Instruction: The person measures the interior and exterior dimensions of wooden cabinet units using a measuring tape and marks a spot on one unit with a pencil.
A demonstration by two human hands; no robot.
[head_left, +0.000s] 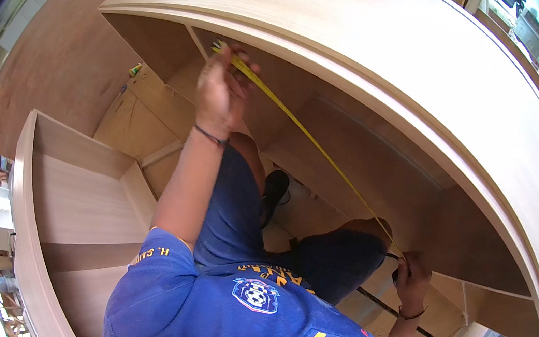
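A yellow tape measure (305, 129) is stretched at a slant across the front of a pale wooden cabinet (358, 14). My left hand (221, 92), raised at the upper left, pinches the blade near its end, close to an upright divider inside the cabinet. Down at the lower right, my right hand (412, 278) is closed round the other end of the tape. Only a bit of the dark case shows between those fingers. Between the two hands the blade runs straight, passing over my bent knee.
Another open wooden cabinet (34, 236) stands on the left. A large brown board (55, 67) is behind it. A small green and yellow tube (135, 70) lies on a wooden panel. My legs are folded between the cabinets, with a dark shoe (275, 192) beneath.
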